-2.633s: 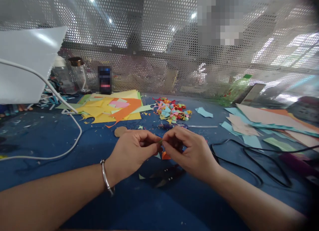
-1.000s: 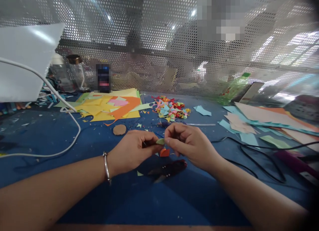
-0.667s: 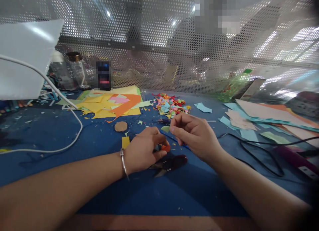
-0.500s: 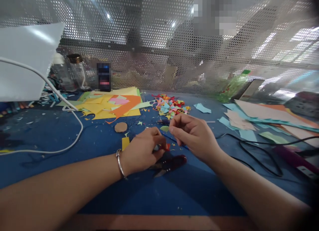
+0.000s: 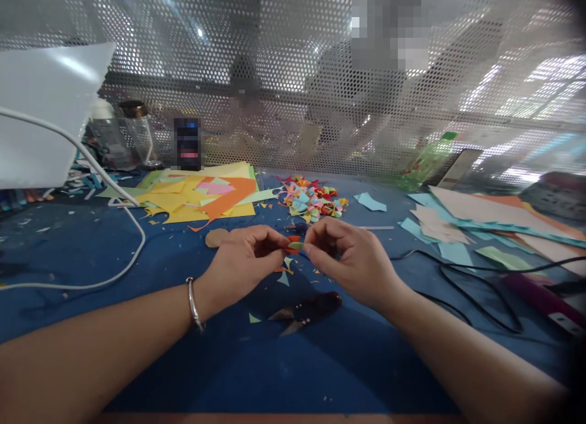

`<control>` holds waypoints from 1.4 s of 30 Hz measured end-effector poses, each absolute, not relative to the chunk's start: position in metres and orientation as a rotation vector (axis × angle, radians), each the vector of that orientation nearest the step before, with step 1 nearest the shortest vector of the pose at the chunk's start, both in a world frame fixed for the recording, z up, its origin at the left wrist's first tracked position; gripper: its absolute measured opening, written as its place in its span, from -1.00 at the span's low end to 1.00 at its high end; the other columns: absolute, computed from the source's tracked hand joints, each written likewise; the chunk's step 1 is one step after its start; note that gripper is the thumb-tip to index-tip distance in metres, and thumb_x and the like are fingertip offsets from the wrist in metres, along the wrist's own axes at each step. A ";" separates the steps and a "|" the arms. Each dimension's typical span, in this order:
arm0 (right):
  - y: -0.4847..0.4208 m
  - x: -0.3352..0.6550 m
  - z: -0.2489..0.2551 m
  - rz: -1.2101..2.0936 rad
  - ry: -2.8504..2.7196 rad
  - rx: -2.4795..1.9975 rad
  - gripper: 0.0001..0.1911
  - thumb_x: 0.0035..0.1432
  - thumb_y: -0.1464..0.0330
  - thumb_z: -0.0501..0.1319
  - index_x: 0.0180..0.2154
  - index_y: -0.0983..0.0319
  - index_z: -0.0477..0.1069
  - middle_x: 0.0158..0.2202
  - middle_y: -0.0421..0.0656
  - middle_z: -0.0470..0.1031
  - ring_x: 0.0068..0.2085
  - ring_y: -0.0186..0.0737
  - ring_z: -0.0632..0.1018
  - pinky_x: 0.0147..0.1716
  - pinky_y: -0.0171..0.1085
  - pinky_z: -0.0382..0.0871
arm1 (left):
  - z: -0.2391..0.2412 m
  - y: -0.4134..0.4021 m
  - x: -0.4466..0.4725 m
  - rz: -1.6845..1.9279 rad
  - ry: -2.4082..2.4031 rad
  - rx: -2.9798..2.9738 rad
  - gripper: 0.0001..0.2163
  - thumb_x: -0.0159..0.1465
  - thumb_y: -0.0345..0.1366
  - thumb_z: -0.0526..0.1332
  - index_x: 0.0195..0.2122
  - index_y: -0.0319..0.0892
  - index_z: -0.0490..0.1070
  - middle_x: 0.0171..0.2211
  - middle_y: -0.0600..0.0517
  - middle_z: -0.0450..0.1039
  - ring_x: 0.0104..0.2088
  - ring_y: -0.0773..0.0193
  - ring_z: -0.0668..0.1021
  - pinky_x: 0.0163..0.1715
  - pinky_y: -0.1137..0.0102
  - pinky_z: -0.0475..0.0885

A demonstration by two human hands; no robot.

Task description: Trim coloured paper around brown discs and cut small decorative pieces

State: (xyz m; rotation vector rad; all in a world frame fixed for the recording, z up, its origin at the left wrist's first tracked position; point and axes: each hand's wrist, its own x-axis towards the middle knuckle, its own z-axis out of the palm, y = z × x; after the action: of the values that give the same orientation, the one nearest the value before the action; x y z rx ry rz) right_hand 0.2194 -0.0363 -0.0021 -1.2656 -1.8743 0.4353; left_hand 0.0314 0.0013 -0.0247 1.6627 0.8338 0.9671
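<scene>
My left hand (image 5: pixel 249 253) is pinched on a small red-orange paper piece (image 5: pixel 293 238). Facing it, my right hand (image 5: pixel 350 253) pinches a small light-green paper piece (image 5: pixel 296 246). The two pieces meet or overlap between my fingertips, slightly above the blue table surface. Below my hands lie dark-handled scissors (image 5: pixel 304 313) with the blades spread, pointing left. Small paper scraps (image 5: pixel 284 278) are scattered beneath my fingers. A round brown disc (image 5: pixel 216 238) sits behind my left hand, partly covered by it.
Behind my hands is a pile of colourful small paper pieces (image 5: pixel 314 198). Yellow and orange sheets (image 5: pixel 206 198) lie at back left, more sheets (image 5: pixel 485 210) at right. A white cable (image 5: pixel 141 229) curves on the left, a black cable (image 5: pixel 458 262) on the right. A perforated metal panel (image 5: pixel 284 82) stands behind.
My left hand has lifted off the table with the red-orange piece, up to my right hand. The green piece, earlier near my right fingertips, is now between the hands. The scissors are more exposed.
</scene>
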 end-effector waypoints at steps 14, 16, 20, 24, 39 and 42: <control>-0.041 0.216 -0.006 0.264 -2.010 -1.202 -0.91 0.20 0.42 0.17 -0.39 0.21 0.37 -0.51 -0.27 0.37 -0.55 -0.42 0.37 -0.55 -0.40 0.29 | -0.015 -0.009 0.031 0.954 0.704 0.994 -0.75 0.06 -0.40 0.43 -0.29 -0.25 0.40 -0.39 0.09 0.49 -0.38 0.36 0.56 -0.28 0.38 0.52; -0.041 0.216 -0.007 0.246 -2.018 -1.201 -0.92 0.20 0.42 0.18 -0.37 0.21 0.38 -0.50 -0.26 0.39 -0.54 -0.41 0.39 -0.54 -0.40 0.30 | -0.014 -0.009 0.030 0.953 0.710 0.982 -0.76 0.06 -0.41 0.42 -0.31 -0.26 0.39 -0.40 0.08 0.49 -0.39 0.36 0.56 -0.27 0.37 0.52; -0.042 0.217 -0.009 0.200 -2.039 -1.192 -0.97 0.21 0.42 0.20 -0.31 0.21 0.40 -0.46 -0.25 0.43 -0.52 -0.41 0.41 -0.51 -0.39 0.32 | -0.014 -0.009 0.029 0.952 0.716 0.999 -0.78 0.08 -0.38 0.40 -0.33 -0.25 0.38 -0.43 0.07 0.49 -0.43 0.36 0.54 -0.30 0.37 0.51; -0.043 0.218 -0.009 0.188 -2.062 -1.185 -0.96 0.22 0.42 0.20 -0.26 0.21 0.43 -0.44 -0.24 0.46 -0.50 -0.39 0.43 -0.48 -0.38 0.33 | -0.015 -0.006 0.029 0.980 0.733 1.060 -0.78 0.09 -0.35 0.40 -0.33 -0.24 0.36 -0.43 0.06 0.48 -0.46 0.38 0.53 -0.35 0.40 0.48; -0.041 0.216 -0.010 0.462 -1.870 -1.301 -0.84 0.23 0.26 0.22 -0.25 0.22 0.46 -0.41 -0.17 0.49 -0.49 -0.32 0.47 -0.52 -0.33 0.40 | -0.019 -0.004 0.023 1.167 0.743 1.584 -0.84 0.22 -0.31 0.30 -0.29 -0.15 0.30 -0.38 0.10 0.40 -0.37 0.39 0.48 -0.32 0.45 0.43; -0.041 0.215 -0.009 0.482 -1.873 -1.303 -0.82 0.23 0.25 0.21 -0.26 0.22 0.48 -0.41 -0.17 0.50 -0.50 -0.33 0.46 -0.54 -0.34 0.39 | -0.018 -0.004 0.024 1.194 0.751 1.574 -0.84 0.22 -0.33 0.30 -0.29 -0.14 0.29 -0.38 0.10 0.39 -0.36 0.39 0.48 -0.30 0.45 0.43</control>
State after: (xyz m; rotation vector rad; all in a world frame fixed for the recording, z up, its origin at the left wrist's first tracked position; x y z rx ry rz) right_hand 0.2145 -0.0410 -0.0088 -1.3029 -1.8734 0.4816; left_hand 0.0238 -0.0035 -0.0179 1.5737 0.7509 1.1943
